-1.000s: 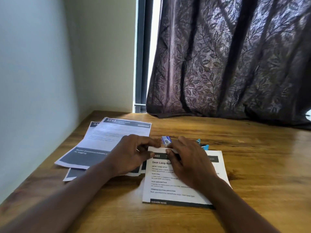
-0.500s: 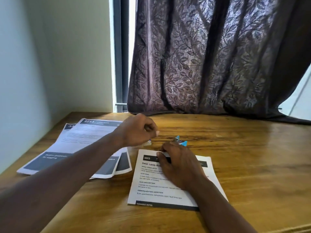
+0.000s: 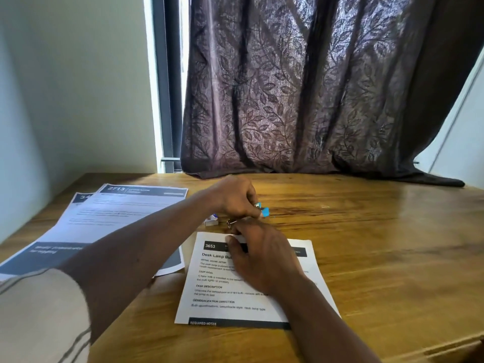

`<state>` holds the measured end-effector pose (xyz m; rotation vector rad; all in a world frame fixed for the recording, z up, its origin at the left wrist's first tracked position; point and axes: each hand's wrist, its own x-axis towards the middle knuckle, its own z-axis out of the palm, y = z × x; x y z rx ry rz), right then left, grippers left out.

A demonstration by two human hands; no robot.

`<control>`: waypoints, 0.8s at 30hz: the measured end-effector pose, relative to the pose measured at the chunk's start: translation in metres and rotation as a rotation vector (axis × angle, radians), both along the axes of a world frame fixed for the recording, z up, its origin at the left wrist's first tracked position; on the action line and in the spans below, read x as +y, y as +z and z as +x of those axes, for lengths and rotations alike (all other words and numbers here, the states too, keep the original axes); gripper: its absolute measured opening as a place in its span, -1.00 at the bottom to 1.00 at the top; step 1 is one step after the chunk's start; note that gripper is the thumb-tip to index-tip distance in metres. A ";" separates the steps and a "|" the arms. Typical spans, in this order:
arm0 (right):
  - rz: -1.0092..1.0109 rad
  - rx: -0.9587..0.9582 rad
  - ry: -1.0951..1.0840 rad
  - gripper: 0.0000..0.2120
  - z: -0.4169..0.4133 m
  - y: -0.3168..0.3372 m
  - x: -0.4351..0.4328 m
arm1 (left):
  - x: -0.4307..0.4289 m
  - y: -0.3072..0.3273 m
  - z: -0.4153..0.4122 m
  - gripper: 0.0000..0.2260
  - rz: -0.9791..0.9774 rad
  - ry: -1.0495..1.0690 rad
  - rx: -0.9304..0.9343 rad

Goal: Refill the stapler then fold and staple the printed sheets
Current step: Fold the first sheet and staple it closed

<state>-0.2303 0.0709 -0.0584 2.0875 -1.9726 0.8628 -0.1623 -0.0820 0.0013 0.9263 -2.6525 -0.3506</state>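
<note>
- Now the stapler (image 3: 265, 212), small and blue, is near the middle of the wooden surface (image 3: 366, 244). Only its blue end shows, and I cannot tell whether it rests there or is lifted.
- The left hand (image 3: 233, 197) is over the stapler, fingers curled round it and pinching it.
- Just nearer than the stapler, the right hand (image 3: 262, 258) lies palm down, fingers fairly straight, on the printed sheet (image 3: 235, 297) headed "3653", fingertips at its top edge.
- Between the stapler and those fingertips is a shiny metal piece (image 3: 231, 222), too small to identify.
- Just left of the stapler lies a small white box (image 3: 211, 220).
- Further left of the stapler lie the overlapping sheets (image 3: 117, 213).
- Behind the stapler hangs a dark leaf-patterned curtain (image 3: 301, 87).
</note>
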 end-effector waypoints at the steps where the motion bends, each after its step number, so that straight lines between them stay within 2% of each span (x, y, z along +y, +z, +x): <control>1: -0.009 0.003 0.010 -0.84 0.000 0.000 0.000 | -0.001 0.002 0.009 -0.75 0.011 0.012 0.083; 6: -0.099 0.057 0.005 -0.85 -0.004 0.003 -0.005 | 0.003 0.007 0.078 -0.81 0.273 -0.050 0.561; 10: -0.188 0.127 -0.052 -0.85 -0.002 0.008 -0.011 | 0.018 -0.007 0.133 -0.82 0.555 -0.116 0.699; 12: -0.210 0.146 -0.067 -0.84 0.001 0.010 -0.014 | 0.023 -0.017 0.150 -0.82 0.635 -0.117 0.689; 16: -0.250 0.205 -0.073 -0.84 0.003 0.010 -0.015 | 0.023 -0.023 0.159 -0.80 0.661 -0.088 0.562; 24: -0.400 0.265 -0.064 -0.81 0.006 0.012 -0.011 | 0.015 -0.018 0.180 -0.83 0.715 -0.064 0.458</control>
